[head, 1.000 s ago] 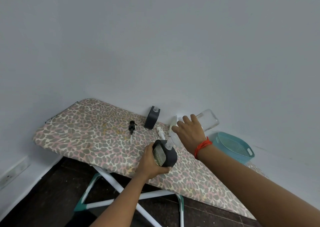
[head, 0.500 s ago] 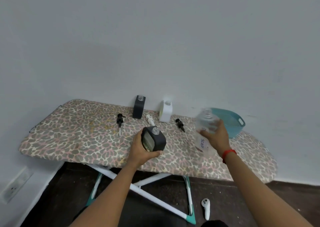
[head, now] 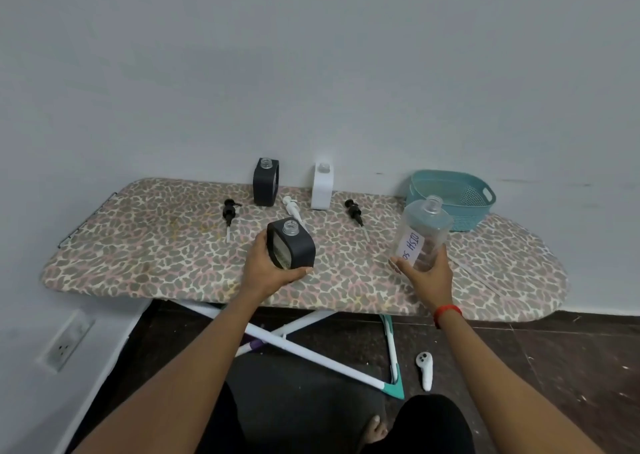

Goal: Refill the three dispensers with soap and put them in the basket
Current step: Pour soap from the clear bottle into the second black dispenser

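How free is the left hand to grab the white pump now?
Probably not yet: the left hand grips a black dispenser, so it's occupied. The path looks free; the white pump lies bare on the ironing board just behind that dispenser.

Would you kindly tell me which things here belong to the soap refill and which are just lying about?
Job: held black dispenser, standing black dispenser, white dispenser, soap bottle, left black pump, right black pump, white pump, teal basket.
Lying about: white controller, wall socket.

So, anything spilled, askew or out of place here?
No spill or damage shows. One stray thing: a white controller lies on the dark floor beneath the ironing board, unrelated to the soap work.
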